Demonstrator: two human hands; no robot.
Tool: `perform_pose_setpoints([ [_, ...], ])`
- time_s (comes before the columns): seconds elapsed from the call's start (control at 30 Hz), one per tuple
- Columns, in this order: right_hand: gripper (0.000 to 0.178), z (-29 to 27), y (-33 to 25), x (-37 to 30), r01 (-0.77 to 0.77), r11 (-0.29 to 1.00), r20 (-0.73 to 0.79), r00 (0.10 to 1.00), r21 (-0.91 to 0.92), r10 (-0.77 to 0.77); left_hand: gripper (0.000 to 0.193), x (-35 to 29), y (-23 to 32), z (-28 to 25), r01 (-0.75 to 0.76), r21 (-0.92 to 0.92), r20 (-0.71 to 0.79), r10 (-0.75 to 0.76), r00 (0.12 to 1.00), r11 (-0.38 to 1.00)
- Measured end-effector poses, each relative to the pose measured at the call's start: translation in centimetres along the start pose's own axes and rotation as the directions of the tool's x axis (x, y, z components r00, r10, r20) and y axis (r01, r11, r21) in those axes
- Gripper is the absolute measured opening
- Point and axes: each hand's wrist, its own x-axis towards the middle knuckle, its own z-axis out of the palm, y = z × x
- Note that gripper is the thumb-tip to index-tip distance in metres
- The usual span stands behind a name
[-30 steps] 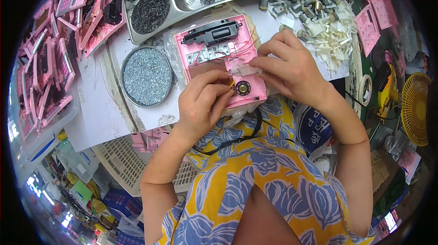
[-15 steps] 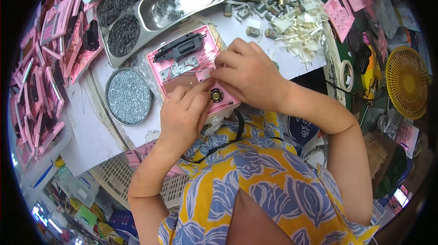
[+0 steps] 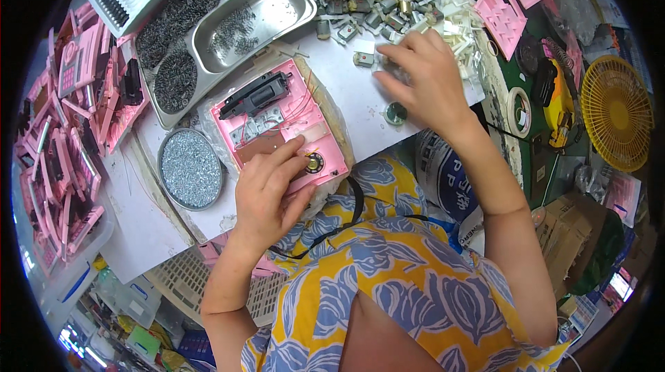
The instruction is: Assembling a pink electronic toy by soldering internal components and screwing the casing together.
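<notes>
A pink plastic case (image 3: 338,154) lies open in front of me. It holds a black mechanism (image 3: 255,95), thin red wires, a brown board (image 3: 263,146) and a small round speaker (image 3: 314,162). My left hand (image 3: 267,188) rests on the case's near left side, fingers stretched out beside the speaker. Raised over the paper-covered table to the right is my right hand (image 3: 431,81), thumb and fingers apart with nothing seen between them. Just left of its fingertips sits a small motor with a white block (image 3: 364,53). A small dark green round thing (image 3: 395,113) lies below that hand.
Small dark springs fill parts of a steel tray (image 3: 201,46) at the far left. A round tin (image 3: 190,169) of silver screws stands near it. Small motors (image 3: 388,12) and white plastic pieces (image 3: 457,43) are heaped behind my right hand. Pink parts (image 3: 66,157) pile up at left.
My right hand has left the case and moved right, its fingers now spread near the motors. My left hand has stayed on the case with its fingers flatter. The whole view has shifted slightly.
</notes>
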Motion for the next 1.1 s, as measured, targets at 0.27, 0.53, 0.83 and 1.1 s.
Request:
perform_pose_setpoints([
  [0.27, 0.026, -0.4, -3.5, 2.4, 0.149, 0.957, 0.061, 0.984, 0.248, -0.169, 0.03, 3.7, 1.5, 0.1, 0.327, -0.47, -0.173, -0.449, 0.877, 0.82],
  [0.53, 0.023, -2.0, -3.6, -1.6, -0.207, 0.532, 0.185, 0.978, 0.821, 0.094, 0.024, 8.8, 1.6, -0.8, 0.526, -0.814, 0.436, -0.34, 0.833, 0.247],
  [0.83, 0.024, -0.3, 0.9, -3.2, -0.291, -0.596, 0.361, 0.933, 0.749, -0.003, 0.024, 19.8, -2.9, -0.5, 0.168, -0.456, 0.065, -0.155, 0.986, 0.874],
  [1.1, 0.031, -1.9, 3.0, -4.8, -0.28, -0.498, 0.425, 0.882, 0.821, 0.205, 0.03, 28.1, -6.7, 1.1, 0.218, 0.473, -0.21, -0.132, 0.969, 0.854],
])
